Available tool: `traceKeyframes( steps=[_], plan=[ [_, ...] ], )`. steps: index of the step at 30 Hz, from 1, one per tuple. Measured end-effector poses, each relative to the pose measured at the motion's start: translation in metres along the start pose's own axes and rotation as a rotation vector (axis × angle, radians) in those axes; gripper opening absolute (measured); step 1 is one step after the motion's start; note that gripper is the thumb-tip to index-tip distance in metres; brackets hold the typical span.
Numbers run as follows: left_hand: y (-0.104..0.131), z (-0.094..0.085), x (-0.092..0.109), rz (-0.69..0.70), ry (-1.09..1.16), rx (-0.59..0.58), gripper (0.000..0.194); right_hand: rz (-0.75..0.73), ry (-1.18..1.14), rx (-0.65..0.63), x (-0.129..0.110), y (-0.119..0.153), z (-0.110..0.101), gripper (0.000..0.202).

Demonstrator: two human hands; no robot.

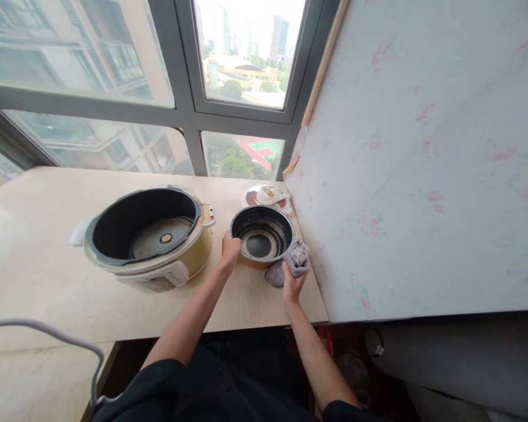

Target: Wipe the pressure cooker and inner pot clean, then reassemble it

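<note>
A dark inner pot (259,245) with a coppery outside stands on the wooden counter. My left hand (231,249) grips its rim at the left, thumb over the edge. My right hand (293,280) is closed around a bunched grey cloth (297,258) at the pot's right side; part of the cloth hangs below the rim. Just left of the pot sits the open cooker body (193,258), cream and yellow with a black inside and a round metal plate at its bottom. Behind the pot lies a white and reddish lid (266,196), partly hidden by it.
The counter (48,252) runs along the windows (246,53). A wall with faded flower paper (422,164) rises close on the right. A grey cable (61,335) curves across the lower left, and the counter's front edge is near my body.
</note>
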State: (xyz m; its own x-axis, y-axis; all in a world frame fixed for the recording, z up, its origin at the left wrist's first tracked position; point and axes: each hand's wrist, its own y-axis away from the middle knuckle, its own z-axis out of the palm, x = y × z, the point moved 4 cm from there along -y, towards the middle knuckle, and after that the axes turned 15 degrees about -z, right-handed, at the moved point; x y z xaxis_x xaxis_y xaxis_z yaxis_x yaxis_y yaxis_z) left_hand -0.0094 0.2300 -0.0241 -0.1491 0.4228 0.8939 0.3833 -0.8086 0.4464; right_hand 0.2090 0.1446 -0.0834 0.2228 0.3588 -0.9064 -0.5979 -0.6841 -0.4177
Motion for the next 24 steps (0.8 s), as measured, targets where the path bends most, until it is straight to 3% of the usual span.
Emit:
traceKeyframes(
  steps=[3,6,13,20,24],
  plan=[
    [0.001,-0.001,0.000,0.004,-0.013,-0.014,0.057,-0.154,0.059,-0.117,-0.011,0.042,0.010,0.064],
    [0.002,-0.001,0.001,0.013,-0.033,-0.038,0.061,-0.276,0.198,-0.220,-0.018,0.064,0.023,0.055],
    [0.004,-0.001,0.001,0.031,-0.039,-0.066,0.070,-0.449,0.426,-0.279,-0.030,0.073,0.042,0.041],
    [0.000,0.000,-0.001,0.030,-0.062,-0.110,0.062,-0.574,0.484,-0.392,-0.038,0.090,0.064,0.026],
    [0.000,-0.008,-0.001,0.027,-0.098,-0.198,0.049,-0.619,0.470,-0.419,-0.045,0.090,0.066,0.026]
  ],
)
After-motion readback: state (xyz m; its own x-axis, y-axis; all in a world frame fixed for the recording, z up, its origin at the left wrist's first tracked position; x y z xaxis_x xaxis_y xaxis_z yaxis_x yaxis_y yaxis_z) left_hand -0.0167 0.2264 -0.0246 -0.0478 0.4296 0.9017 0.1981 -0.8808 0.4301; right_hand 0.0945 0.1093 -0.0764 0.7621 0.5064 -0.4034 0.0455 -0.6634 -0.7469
